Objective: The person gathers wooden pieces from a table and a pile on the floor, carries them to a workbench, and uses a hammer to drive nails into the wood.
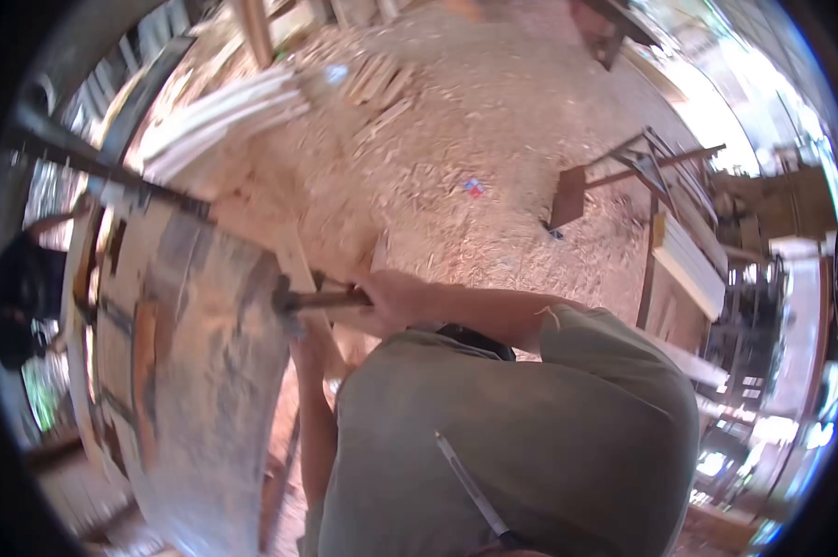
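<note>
My right hand [391, 299] is closed around the wooden handle of a hammer [331, 300]. Its dark head lies to the left, at the edge of a worn wooden workbench [210, 362]. Just below the hammer head is my left hand [309, 345], its fingers bent and partly hidden; what they grip cannot be made out. A pale narrow board [293, 260] runs past the bench edge, close beside both hands. The area around the hammer is slightly blurred.
Wood shavings cover the floor [419, 158]. Pale planks [224, 116] and short offcuts [379, 82] lie at the back left. To the right stands a wooden frame [656, 172] with boards [688, 265]. Another person [29, 297] is beyond the bench at far left.
</note>
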